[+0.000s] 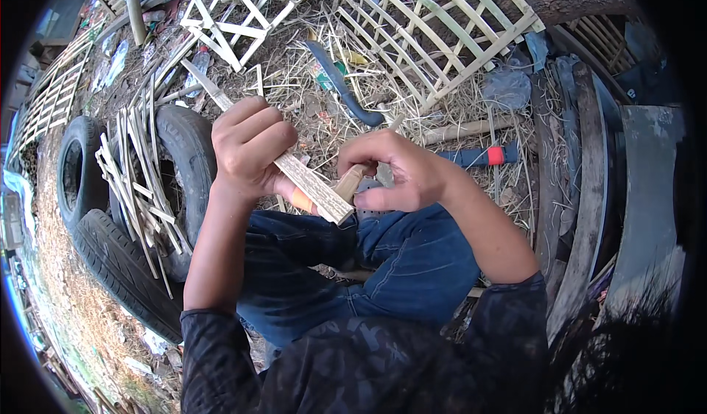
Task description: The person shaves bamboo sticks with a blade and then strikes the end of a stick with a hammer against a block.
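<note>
The person's dark patterned sleeves and blue jeans fill the lower centre, nearest the lens. Two bare hands meet above the knees. The left hand is closed in a fist around one bamboo strip, which runs slantwise from upper left, past the fist, to a squared end just above the jeans; the strip is flat, pale and speckled, with an orange patch on its underside near the thumb. The right hand is curled around a knife with a pale wooden handle (the blade is mostly hidden, so its contact with the strip cannot be told).

Outward: two black tyres lie at the left, with a loose bundle of split bamboo slats across them, too many to count. On the straw-covered ground beyond the hands lie one long blue-handled blade and one tool with a blue and red grip. Two woven bamboo lattice panels occupy the top: a small one and a large one. Weathered planks curve down the right side.
</note>
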A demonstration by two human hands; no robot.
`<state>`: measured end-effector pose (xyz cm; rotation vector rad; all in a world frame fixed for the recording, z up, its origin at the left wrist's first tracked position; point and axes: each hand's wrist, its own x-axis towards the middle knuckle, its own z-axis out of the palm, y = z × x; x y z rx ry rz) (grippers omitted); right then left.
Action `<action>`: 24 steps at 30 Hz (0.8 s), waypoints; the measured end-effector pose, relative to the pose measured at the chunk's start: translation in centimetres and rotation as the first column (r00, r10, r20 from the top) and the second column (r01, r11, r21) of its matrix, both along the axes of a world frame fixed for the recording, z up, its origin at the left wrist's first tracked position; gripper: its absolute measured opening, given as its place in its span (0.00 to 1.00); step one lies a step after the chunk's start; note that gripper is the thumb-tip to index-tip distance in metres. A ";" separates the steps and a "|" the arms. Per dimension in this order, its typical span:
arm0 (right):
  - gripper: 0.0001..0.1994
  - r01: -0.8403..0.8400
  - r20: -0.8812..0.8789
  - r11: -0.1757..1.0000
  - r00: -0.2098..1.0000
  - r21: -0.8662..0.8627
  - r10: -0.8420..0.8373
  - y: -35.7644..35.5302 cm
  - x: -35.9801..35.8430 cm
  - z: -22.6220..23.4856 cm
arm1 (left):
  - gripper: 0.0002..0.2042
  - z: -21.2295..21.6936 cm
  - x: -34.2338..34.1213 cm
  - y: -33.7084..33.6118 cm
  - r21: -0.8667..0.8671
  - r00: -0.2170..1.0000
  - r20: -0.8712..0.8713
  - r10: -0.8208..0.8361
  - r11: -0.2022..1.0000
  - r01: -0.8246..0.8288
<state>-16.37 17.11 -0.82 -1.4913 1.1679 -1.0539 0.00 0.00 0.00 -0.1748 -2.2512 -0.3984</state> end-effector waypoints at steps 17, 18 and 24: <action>0.33 0.099 -0.569 0.989 0.810 -0.106 -0.142 3.4 0.7 1.6 | 0.30 0.4 0.9 1.1 -0.148 0.962 0.201 -0.183 0.965 0.215; 0.33 0.100 -0.544 0.985 0.823 -0.140 -0.161 3.5 0.9 1.5 | 0.30 0.3 1.0 1.3 -0.141 0.961 0.197 -0.194 0.964 0.224; 0.31 0.084 -0.604 0.989 0.785 -0.121 -0.141 4.8 3.9 1.9 | 0.15 0.9 3.5 2.5 -0.189 0.943 0.245 -0.224 0.943 0.273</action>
